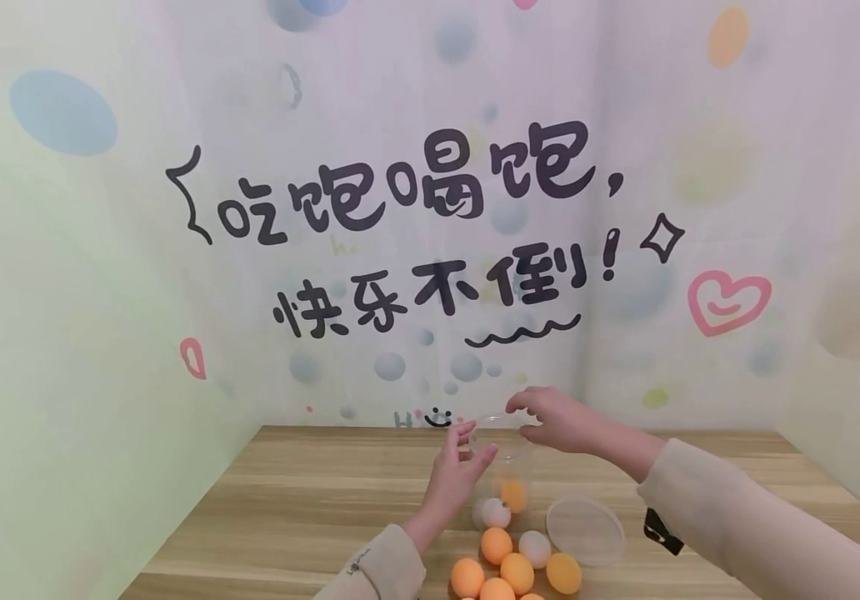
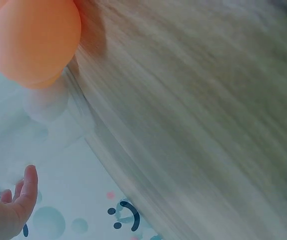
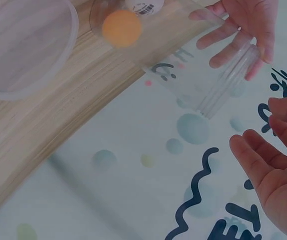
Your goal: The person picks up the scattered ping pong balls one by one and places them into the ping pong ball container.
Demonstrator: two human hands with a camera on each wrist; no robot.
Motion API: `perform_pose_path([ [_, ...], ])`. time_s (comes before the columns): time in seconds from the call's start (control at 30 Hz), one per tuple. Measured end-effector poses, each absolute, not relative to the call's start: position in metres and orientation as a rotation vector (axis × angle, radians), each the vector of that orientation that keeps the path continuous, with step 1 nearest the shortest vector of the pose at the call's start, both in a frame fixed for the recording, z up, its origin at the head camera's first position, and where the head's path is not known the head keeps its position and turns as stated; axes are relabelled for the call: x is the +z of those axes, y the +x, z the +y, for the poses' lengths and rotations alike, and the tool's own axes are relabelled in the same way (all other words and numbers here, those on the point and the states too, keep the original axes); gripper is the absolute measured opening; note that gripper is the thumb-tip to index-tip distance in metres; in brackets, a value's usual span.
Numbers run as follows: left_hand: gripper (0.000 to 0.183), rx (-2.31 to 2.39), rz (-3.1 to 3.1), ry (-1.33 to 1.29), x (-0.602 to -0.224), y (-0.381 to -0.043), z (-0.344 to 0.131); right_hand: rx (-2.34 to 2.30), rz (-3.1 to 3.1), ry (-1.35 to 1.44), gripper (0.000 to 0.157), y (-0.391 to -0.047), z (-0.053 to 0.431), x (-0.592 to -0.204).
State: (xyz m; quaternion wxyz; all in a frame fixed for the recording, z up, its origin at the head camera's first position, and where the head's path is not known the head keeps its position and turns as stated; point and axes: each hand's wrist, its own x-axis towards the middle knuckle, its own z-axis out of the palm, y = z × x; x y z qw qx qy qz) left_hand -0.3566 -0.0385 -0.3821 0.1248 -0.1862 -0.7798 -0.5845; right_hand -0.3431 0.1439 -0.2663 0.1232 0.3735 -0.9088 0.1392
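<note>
A tall clear plastic jar point(image 1: 501, 479) stands on the table without its lid. An orange ball point(image 3: 122, 28) and at least one white ball point(image 1: 495, 513) lie at its bottom. My left hand point(image 1: 454, 475) grips the jar near its threaded rim, thumb on one side and fingers on the other. In the left wrist view, only part of that hand point(image 2: 13, 210) shows beside the see-through wall. My right hand point(image 1: 553, 419) is just beside the jar's mouth; its loosely bent fingers hold nothing. Apart from the rim, the same hand point(image 3: 278, 170) appears in the right wrist view.
Several loose orange balls point(image 1: 517, 573) and a white ball point(image 1: 534, 549) lie on the wooden table point(image 1: 310, 517) in front of the jar. To their right rests a round translucent lid point(image 1: 586, 531). A printed curtain point(image 1: 430, 83) hangs behind the table.
</note>
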Motion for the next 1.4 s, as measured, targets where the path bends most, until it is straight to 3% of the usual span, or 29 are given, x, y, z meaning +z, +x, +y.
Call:
perform_pose_path([
  [0.5,0.051,-1.696,-2.274,-0.523,-0.382,-0.355,-0.04,0.312,-2.463,1.098,0.022,-0.303,0.171,-0.271],
  [0.97,0.052,-1.689,-2.28,-0.519,-0.381,-0.354,-0.038,0.39,-2.421,1.331,0.042,-0.278,0.179,-0.349],
  [1.2,0.052,-1.691,-2.264,-0.522,-0.381,-0.354,-0.037,0.301,-2.419,1.428,0.04,-0.282,0.186,-0.385],
  [1.4,0.052,-1.699,-2.268,-0.507,-0.382,-0.355,-0.037,0.676,-2.699,1.493,0.028,-0.283,0.187,-0.394],
])
